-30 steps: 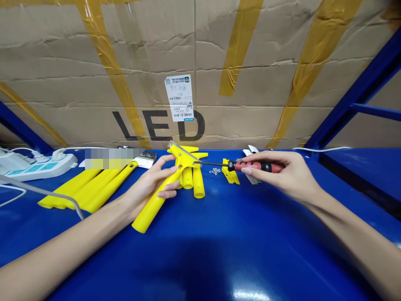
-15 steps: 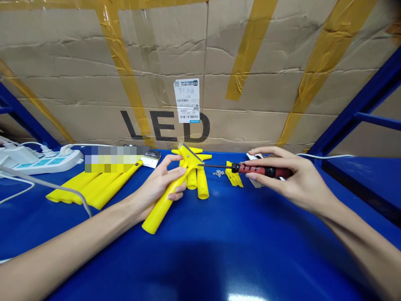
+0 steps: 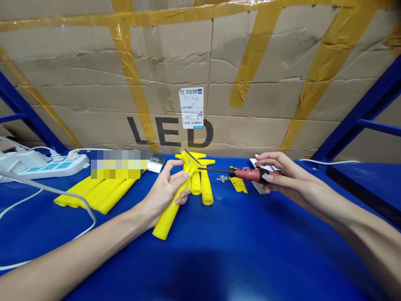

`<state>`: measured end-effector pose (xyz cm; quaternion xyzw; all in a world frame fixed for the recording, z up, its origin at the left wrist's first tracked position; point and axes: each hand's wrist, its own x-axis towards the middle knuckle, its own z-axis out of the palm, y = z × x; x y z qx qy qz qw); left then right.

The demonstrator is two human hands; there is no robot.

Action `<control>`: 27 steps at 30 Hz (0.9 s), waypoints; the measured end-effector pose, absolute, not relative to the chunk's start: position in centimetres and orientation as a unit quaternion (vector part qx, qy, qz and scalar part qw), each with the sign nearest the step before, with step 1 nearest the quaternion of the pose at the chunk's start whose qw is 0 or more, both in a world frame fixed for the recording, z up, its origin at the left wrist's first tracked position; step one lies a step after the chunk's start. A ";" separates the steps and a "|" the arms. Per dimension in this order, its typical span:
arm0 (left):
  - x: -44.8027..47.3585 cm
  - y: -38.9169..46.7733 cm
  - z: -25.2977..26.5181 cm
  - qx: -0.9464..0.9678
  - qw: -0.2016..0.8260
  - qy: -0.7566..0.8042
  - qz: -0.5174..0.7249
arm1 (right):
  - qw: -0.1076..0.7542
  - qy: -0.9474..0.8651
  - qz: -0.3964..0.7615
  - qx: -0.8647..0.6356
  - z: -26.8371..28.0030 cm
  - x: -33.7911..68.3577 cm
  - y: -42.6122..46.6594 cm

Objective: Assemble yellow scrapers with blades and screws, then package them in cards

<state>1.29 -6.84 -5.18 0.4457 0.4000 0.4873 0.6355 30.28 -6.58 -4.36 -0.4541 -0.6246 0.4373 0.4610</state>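
The left hand point(image 3: 171, 186) grips a yellow tool point(image 3: 167, 217) — the right hand point(image 3: 299, 188) holds a screwdriver point(image 3: 249, 174), tip at the tool's head

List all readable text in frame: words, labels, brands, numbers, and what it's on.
"LED": large black letters on the cardboard box.
Shipping label on the box: print and barcode numbers too small to read reliably.
Black-and-white card, left: too small; the pixelated patch beside it is unreadable.
Screwdriver, held yellow tool: none legible.
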 end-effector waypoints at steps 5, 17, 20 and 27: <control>1.1 -6.6 -5.3 0.470 0.625 0.388 0.488 | 0.457 -0.641 0.343 -0.512 -5.1 29.8 -6.2; 0.6 -6.9 -4.7 0.494 0.601 0.397 0.487 | 0.469 -0.625 0.410 -0.471 -6.2 29.5 -6.0; 0.9 -7.2 -5.1 0.503 0.611 0.398 0.465 | 0.484 -0.605 0.336 -0.535 -5.8 29.1 -6.2; 0.8 -7.2 -5.6 0.503 0.598 0.402 0.478 | 0.484 -0.608 0.454 -0.436 -5.1 29.7 -6.4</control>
